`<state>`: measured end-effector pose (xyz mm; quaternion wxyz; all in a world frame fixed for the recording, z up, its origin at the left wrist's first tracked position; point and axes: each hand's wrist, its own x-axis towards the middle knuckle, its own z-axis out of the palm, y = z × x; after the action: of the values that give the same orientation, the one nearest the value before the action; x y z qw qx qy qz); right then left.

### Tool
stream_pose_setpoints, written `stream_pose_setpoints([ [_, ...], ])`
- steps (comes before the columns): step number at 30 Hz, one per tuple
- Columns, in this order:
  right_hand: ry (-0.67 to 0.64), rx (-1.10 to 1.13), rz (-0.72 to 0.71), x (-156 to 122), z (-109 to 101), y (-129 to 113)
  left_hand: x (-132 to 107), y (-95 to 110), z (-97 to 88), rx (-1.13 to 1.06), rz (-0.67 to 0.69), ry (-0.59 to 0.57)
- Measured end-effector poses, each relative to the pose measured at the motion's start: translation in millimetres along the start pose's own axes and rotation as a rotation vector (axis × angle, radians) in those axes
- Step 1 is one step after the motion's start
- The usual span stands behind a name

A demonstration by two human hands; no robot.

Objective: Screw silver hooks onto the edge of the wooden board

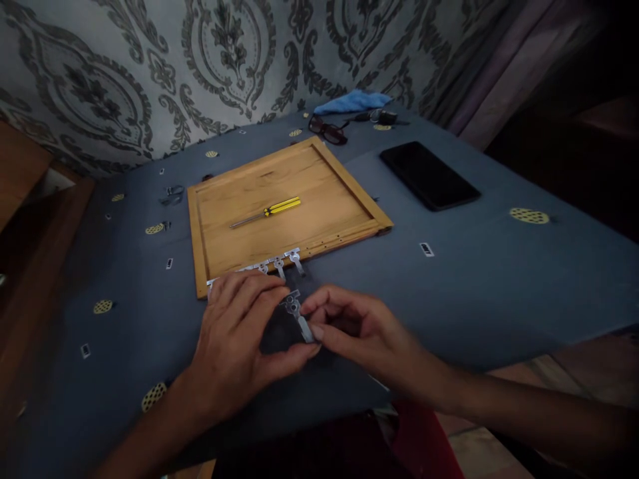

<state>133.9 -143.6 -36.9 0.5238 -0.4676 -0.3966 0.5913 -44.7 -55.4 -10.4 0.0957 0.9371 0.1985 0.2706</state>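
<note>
A silver metal hinge (298, 314) is held between my two hands in front of the wooden frame panel. My left hand (237, 332) curves around it, fingers near its wider end and thumb at its narrow end. My right hand (362, 326) is closed, with thumb and fingertips pinching the hinge from the right. Several more hinges, such as this hinge (295, 258), sit in a row along the near edge of the framed wooden panel (294, 173); my left fingers hide some of them. Across the panel lies a yellow-and-black screwdriver (282, 206).
To the right of the panel is a black phone or tablet (429, 174). Dark glasses (328, 129), a wristwatch (377, 116) and a blue cloth (353, 102) lie at the back. A patterned blue cloth (499, 279) covers the table, whose far side meets a wall (164, 73).
</note>
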Motion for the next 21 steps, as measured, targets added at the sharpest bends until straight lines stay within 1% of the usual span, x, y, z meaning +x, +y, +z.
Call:
stream_pose_setpoints([
  [3, 0.07, -0.118, -0.094, -6, -5, -3, 6, 2, 1.5, 0.054, 0.047, 0.04],
  [5, 0.075, -0.15, -0.118, -8, -8, -5, 11, 4, 1.6, 0.072, 0.07, 0.03],
  [11, 0.093, -0.118, -0.115, -5, -16, -12, 23, 4, 8.3, 0.121, 0.168, 0.039],
  [15, 0.058, -0.106, -0.079, 2, -24, -15, 32, 1, 15.6, 0.165, 0.206, 0.038],
  [17, 0.046, -0.076, -0.061, 9, -31, -17, 37, -1, 17.9, 0.176, 0.19, 0.017],
  [21, 0.058, -0.047, -0.034, 29, -44, -18, 49, -8, 20.7, 0.138, 0.074, -0.047],
])
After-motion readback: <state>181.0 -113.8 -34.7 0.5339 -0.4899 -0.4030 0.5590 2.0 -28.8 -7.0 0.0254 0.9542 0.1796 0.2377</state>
